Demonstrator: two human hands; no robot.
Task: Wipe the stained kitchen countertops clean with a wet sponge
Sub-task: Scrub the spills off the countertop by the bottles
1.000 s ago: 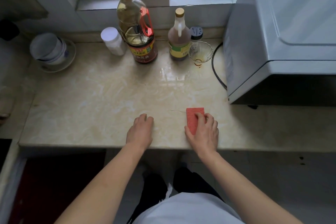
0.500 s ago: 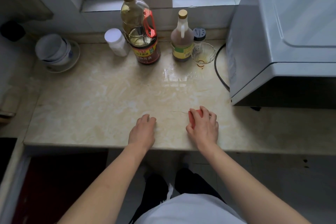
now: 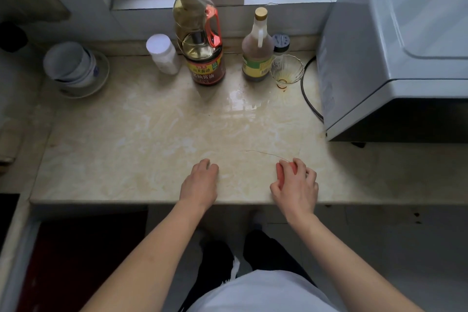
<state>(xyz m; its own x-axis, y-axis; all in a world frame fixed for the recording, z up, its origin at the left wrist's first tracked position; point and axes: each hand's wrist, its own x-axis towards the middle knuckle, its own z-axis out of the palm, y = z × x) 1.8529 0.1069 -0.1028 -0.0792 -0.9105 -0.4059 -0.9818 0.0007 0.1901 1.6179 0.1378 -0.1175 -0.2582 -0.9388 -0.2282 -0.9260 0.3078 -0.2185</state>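
Note:
A beige marble countertop fills the middle of the head view, with a wet shiny patch near the bottles and a brown stain under the glass cup. My right hand grips a red sponge near the front edge; the sponge is scrunched and mostly hidden under my fingers. My left hand rests on the counter to the left, its fingers curled under and holding nothing. A thin dark line lies on the stone just beyond the sponge.
Along the back stand a white jar, a big soy sauce bottle, a smaller brown bottle, a shaker and a glass cup. A grey appliance with a black cable blocks the right. Stacked bowls sit at the left.
My right hand has gathered the flat red sponge into a scrunched grip, covering most of it. The left hand has stayed in place. The camera has shifted slightly.

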